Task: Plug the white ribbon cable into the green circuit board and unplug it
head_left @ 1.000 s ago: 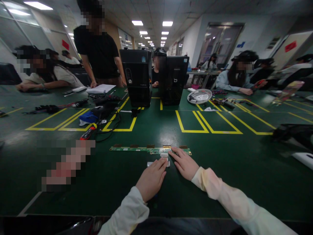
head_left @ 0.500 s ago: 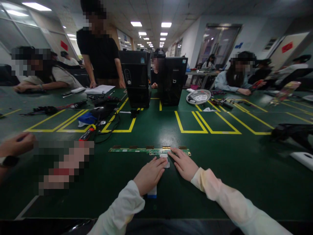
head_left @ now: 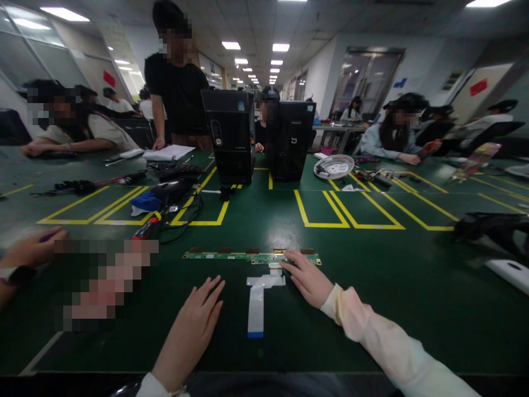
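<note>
A long, narrow green circuit board [head_left: 231, 256] lies across the green table in front of me. From its connector a white flat ribbon cable [head_left: 256, 309] runs toward me, folded once sideways, with a blue end on the tabletop. My right hand [head_left: 308, 278] rests with fingers stretched out, its fingertips on the board's right part beside the connector. My left hand [head_left: 192, 320] is left of the cable, apart from it, fingers spread and holding nothing.
Two black computer towers [head_left: 229, 135] stand at the back middle. A white round basket [head_left: 334, 166] is right of them. To the left lie a red-and-black tool [head_left: 145, 227] and dark cables [head_left: 177, 190]. A neighbour's hand [head_left: 35, 251] is at the left edge.
My left hand has come off the ribbon cable and moved left and toward me, uncovering the cable. My right hand stays almost in place at the board.
</note>
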The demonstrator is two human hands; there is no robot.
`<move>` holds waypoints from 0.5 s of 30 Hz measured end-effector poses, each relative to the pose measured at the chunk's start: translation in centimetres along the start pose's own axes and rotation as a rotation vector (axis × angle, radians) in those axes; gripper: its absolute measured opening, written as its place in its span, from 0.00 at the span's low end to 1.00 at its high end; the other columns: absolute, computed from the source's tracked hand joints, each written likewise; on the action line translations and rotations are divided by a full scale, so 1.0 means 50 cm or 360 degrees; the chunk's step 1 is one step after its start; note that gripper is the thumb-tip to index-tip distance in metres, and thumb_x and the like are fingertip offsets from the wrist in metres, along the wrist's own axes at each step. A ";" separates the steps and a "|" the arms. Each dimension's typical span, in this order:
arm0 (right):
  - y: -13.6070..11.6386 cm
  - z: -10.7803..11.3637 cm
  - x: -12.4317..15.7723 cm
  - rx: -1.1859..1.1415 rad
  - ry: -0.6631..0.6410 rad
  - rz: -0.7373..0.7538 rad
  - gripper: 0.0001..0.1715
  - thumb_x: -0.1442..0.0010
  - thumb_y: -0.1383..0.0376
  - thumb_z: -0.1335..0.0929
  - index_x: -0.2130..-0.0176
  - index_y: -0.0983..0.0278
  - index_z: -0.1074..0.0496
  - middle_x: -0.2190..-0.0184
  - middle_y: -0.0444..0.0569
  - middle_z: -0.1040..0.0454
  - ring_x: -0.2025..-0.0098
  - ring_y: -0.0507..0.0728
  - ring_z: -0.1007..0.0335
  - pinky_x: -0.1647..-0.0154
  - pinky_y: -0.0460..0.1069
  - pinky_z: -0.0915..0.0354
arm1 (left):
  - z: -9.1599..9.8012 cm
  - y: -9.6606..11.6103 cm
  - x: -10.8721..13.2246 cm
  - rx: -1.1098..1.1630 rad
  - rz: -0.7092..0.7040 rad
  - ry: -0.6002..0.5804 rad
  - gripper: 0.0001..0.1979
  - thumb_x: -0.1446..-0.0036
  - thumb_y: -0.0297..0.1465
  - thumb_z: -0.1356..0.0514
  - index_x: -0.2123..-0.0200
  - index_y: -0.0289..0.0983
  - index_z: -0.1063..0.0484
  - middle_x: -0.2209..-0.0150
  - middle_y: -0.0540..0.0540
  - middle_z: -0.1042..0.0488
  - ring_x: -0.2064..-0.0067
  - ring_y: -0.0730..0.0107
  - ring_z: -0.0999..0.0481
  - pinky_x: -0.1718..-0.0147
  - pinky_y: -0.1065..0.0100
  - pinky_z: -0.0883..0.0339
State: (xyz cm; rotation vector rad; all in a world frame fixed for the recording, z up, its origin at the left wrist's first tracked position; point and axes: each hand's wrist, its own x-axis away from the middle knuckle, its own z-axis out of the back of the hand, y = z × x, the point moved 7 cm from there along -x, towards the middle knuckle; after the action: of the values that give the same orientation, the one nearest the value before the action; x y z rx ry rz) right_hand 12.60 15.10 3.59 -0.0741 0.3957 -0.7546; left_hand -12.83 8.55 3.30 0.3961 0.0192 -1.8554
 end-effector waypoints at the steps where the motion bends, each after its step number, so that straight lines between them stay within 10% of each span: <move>1: -0.006 0.002 -0.002 0.0002 -0.0032 0.0023 0.26 0.36 0.68 0.43 0.40 0.62 0.39 0.37 0.54 0.48 0.33 0.60 0.61 0.35 0.62 0.51 | -0.004 -0.017 0.012 -0.0021 0.0035 0.0029 0.21 0.35 0.35 0.55 0.41 0.37 0.38 0.40 0.41 0.35 0.38 0.59 0.39 0.42 0.49 0.43; 15: -0.014 -0.016 -0.008 -0.0018 -0.0324 0.0023 0.30 0.34 0.50 0.43 0.38 0.57 0.42 0.35 0.55 0.50 0.34 0.62 0.57 0.36 0.64 0.56 | -0.011 -0.043 0.040 -0.0052 0.0105 0.0142 0.22 0.37 0.38 0.52 0.42 0.40 0.37 0.40 0.44 0.34 0.38 0.58 0.39 0.40 0.50 0.45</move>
State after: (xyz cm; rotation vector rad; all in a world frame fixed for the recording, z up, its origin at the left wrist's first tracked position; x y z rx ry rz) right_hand 11.57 14.94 3.11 -0.1570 0.2064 -0.7230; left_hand -15.21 7.52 1.84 0.4512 0.0959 -1.7692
